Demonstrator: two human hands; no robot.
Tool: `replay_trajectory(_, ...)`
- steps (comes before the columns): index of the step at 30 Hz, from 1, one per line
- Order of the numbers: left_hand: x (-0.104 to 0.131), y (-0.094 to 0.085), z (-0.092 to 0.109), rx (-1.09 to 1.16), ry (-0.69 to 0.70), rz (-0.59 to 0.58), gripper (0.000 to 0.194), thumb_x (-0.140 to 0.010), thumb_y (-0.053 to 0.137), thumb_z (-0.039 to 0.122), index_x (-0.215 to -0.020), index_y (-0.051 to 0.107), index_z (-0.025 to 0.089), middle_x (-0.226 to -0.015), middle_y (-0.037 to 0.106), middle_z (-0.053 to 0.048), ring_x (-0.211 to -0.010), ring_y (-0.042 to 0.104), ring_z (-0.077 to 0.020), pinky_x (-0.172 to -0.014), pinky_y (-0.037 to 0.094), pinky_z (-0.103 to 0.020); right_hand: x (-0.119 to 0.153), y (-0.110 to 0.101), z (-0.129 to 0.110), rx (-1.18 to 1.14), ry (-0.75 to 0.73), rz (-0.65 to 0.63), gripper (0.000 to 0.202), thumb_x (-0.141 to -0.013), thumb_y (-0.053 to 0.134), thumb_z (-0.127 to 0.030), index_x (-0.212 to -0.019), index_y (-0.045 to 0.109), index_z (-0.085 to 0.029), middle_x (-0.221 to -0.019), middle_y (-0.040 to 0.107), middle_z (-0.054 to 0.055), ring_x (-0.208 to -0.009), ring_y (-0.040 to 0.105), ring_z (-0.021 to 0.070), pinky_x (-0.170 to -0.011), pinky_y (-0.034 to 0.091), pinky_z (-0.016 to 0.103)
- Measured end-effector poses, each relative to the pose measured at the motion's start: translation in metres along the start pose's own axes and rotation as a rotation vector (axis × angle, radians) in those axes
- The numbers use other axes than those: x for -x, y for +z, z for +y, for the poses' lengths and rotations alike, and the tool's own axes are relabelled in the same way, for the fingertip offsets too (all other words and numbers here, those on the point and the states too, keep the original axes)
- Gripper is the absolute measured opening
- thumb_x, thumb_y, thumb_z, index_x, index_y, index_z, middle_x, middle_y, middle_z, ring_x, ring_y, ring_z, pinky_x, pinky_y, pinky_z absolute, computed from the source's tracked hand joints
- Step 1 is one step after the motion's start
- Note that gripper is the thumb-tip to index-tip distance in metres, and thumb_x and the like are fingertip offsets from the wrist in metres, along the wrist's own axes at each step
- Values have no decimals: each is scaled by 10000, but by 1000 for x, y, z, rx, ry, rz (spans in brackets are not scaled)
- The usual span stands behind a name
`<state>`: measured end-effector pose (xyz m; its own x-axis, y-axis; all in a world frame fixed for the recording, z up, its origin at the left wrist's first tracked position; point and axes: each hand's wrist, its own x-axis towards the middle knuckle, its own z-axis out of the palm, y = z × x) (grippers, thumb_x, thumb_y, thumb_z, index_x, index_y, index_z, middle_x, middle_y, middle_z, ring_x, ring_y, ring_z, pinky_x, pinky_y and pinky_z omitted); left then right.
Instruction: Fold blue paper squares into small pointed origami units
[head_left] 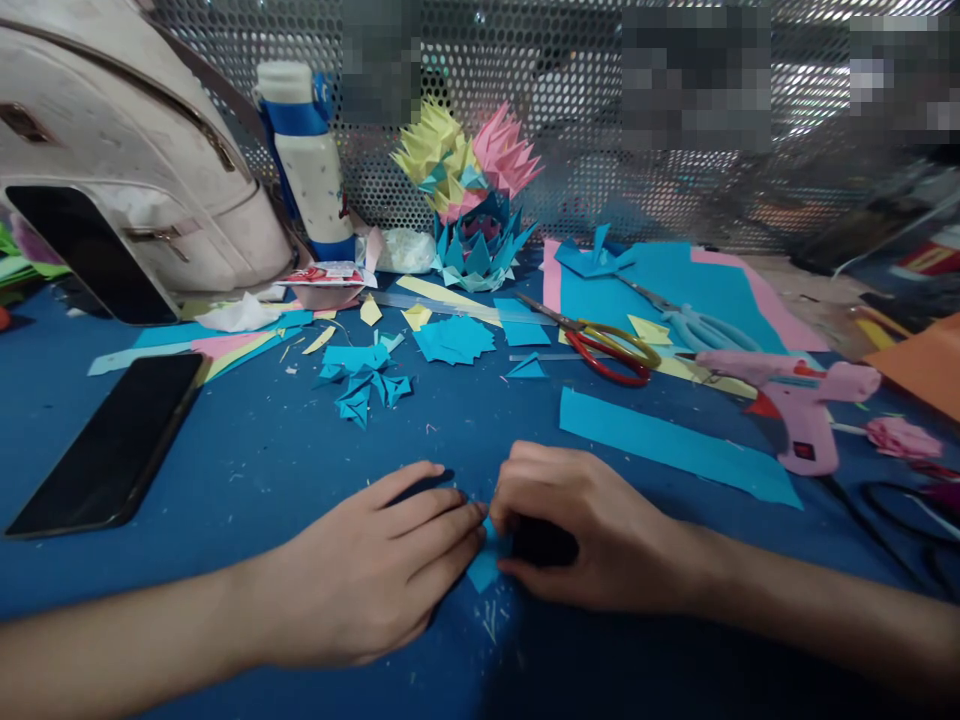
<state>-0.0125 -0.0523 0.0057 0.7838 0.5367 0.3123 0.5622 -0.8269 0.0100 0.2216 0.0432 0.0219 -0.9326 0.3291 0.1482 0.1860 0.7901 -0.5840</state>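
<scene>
A small folded piece of blue paper (484, 568) lies between my two hands, low on the blue tabletop, partly covered by fingers. My left hand (375, 565) comes in palm down, its long fingers reaching over the paper's left edge and pressing together there; its thumb is hidden. On the other side, my right hand (577, 520) is curled, with thumb and bent fingers pinching the same piece. Just beyond my hands sit several folded blue paper pieces (367, 380) and a stack of small blue cutouts (454, 340). A blue paper strip (675, 448) is beyond my right hand.
Red-and-yellow-handled scissors (611, 350), light blue scissors (705, 325) and a pink glue gun (802, 395) lie to the right. Phones (112, 440), a backpack (150, 150) and a bottle (307, 160) stand left. Folded paper flowers (480, 190) are at the back, before a perforated metal panel.
</scene>
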Motion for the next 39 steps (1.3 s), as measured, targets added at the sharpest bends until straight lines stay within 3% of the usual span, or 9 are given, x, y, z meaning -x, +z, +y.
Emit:
replay_trajectory(7, 1, 1, 1, -23, -15, 68, 353, -993, 468, 236, -1280, 611, 90, -1253, 672, -108, -1155, 602, -246, -1146, 364, -460, -2, -2, 0, -27, 86, 38, 141, -799, 552, -48, -827, 589, -182, -789, 635, 9, -757, 515, 138, -652, 375, 243)
replay_trajectory(14, -1, -1, 1, -11, -21, 19, 377, -1002, 451, 250, -1311, 589, 81, -1282, 653, -107, -1164, 585, -252, -1147, 338, -453, -4, -2, 10, -24, 122, 158, 34, -904, 628, -186, -897, 661, -187, -856, 698, 31, -804, 574, 151, -709, 435, 252)
replay_trajectory(20, -1, -2, 1, 17, -69, -35, 414, -1012, 439, 283, -1366, 542, 93, -1350, 609, -95, -1198, 546, -254, -1167, 281, -459, -2, -3, 12, 9, 150, 147, 56, -891, 681, -210, -838, 682, -190, -798, 692, 16, -782, 571, 148, -684, 411, 254)
replay_trajectory(39, 0, -1, 1, 38, -93, -63, 417, -1012, 448, 311, -1374, 530, 121, -1427, 547, -96, -1269, 495, -252, -1193, 179, -457, 6, -1, 6, 400, -61, 123, 224, -1015, 488, -224, -871, 654, -178, -852, 658, 24, -754, 506, 140, -640, 361, 273)
